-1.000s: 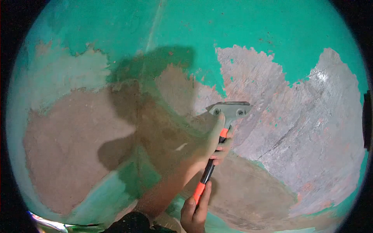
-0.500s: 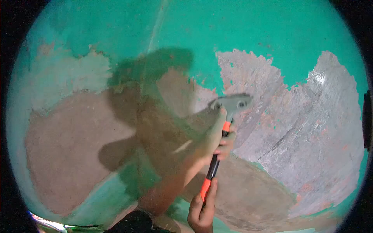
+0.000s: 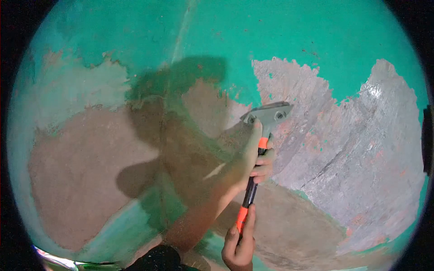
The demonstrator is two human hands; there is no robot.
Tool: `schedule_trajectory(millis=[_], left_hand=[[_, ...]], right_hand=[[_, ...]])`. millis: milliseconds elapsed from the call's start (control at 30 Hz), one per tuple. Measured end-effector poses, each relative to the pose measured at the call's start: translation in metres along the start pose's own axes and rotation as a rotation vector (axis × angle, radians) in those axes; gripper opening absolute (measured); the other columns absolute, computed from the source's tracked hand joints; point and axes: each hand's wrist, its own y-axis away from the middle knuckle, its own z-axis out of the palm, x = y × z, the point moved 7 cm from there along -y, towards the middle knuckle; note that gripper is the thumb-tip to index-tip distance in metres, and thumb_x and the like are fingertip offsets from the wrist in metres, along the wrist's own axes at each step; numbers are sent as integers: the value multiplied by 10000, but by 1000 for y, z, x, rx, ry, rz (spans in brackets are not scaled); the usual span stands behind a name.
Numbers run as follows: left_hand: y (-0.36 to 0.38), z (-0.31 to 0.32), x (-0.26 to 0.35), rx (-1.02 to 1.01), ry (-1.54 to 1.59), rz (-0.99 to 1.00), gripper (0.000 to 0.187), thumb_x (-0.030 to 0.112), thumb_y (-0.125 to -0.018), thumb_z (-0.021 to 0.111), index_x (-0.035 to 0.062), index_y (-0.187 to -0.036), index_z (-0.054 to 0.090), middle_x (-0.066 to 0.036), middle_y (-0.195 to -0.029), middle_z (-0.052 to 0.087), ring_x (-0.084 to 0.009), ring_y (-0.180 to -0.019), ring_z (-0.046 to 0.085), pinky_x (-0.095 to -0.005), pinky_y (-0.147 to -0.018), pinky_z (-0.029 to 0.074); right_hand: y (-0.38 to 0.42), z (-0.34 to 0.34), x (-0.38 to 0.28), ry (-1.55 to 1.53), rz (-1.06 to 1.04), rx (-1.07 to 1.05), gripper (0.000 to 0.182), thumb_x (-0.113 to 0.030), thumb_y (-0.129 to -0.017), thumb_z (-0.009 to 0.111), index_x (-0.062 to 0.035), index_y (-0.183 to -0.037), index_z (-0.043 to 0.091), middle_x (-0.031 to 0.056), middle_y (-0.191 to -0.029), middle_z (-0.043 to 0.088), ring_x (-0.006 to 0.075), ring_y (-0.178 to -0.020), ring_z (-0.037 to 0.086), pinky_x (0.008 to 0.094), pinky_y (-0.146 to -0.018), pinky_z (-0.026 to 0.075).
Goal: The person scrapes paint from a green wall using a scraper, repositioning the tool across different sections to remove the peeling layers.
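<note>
A long-handled scraper (image 3: 249,195) with a black and orange handle and a wide grey head (image 3: 267,114) lies across the middle of the view, its head up against the wall (image 3: 289,27). My left hand (image 3: 258,158) is wrapped round the upper handle, with the thumb stretched up to the head and the fingers curled round the right side. Lower down, my right hand (image 3: 240,248) grips the orange handle end between thumb and fingers. The blade edge points up, near a border between green paint and a bare grey patch (image 3: 343,149).
Green paint with ragged edges covers the upper wall. A large bare brownish patch (image 3: 90,176) spreads at the left, and a faint vertical line (image 3: 183,31) runs down the wall. A dark shadow (image 3: 149,117) falls left of the hands. Something shiny (image 3: 56,259) shows at bottom left.
The scraper head has shifted slightly up and left along the wall. My right hand has moved a little to the right with the handle end. Both hands keep their grip.
</note>
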Motion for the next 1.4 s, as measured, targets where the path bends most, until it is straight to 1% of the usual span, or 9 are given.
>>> schedule_trajectory(millis=[67,300,533,567,700,833,1100,1300,1400], left_hand=[[3,0,-10,41,30,-2,524,690,-891,302,185,-803,410,90,-491,250,-41,-318,184,-228,-298,177],[0,2,3,15,30,5,518,688,-890,314,185,-815,412,91,-501,254,-37,-316,192,-218,-297,175],[6,2,-2,30,36,-24,521,680,-895,318,174,-820,412,92,-509,254,-36,-317,194,-210,-301,179],[7,1,-3,59,25,-38,522,680,-895,318,172,-820,411,93,-509,254,-35,-317,195,-209,-301,181],[5,5,14,17,-20,30,527,683,-891,327,169,-820,420,93,-510,254,-37,-317,202,-217,-300,197],[5,-4,4,39,-13,2,519,670,-901,318,166,-830,420,95,-510,261,-36,-315,200,-216,-300,200],[7,0,10,15,-22,-8,508,656,-913,304,167,-834,417,93,-509,261,-37,-321,188,-217,-295,187],[8,3,17,-14,-24,-2,515,659,-913,300,167,-829,427,80,-526,283,-53,-363,233,-232,-361,209],[7,4,17,-8,-3,10,505,662,-907,314,178,-823,429,91,-517,269,-43,-344,206,-225,-331,190]], right_hand=[[5,0,2,48,-25,-4,507,-146,-987,378,39,-1434,229,213,-1313,465,274,-902,573,323,-773,466],[16,14,18,-181,105,-42,537,-141,-984,373,11,-1462,181,151,-1132,547,144,-654,471,267,-609,427],[14,16,11,-250,179,-94,549,-200,-993,350,28,-1457,165,181,-1229,501,198,-703,533,304,-667,457],[-1,3,-7,45,-47,9,561,-207,-992,357,24,-1460,151,189,-1201,513,201,-705,539,314,-661,457],[11,22,7,-194,215,-127,571,-188,-990,367,16,-1469,131,153,-1083,536,163,-660,478,286,-616,434],[14,22,9,-212,128,-24,575,-164,-986,375,-15,-1479,119,98,-924,537,159,-649,466,266,-614,428],[18,24,11,-202,145,-68,556,-166,-983,359,2,-1469,146,192,-1211,528,201,-700,526,308,-643,448],[0,17,1,-213,197,-143,545,-164,-986,363,33,-1456,170,210,-1248,504,196,-722,535,286,-656,454],[-3,10,-11,-48,-51,32,552,-166,-985,379,43,-1452,170,184,-1160,537,179,-693,528,279,-625,447]])
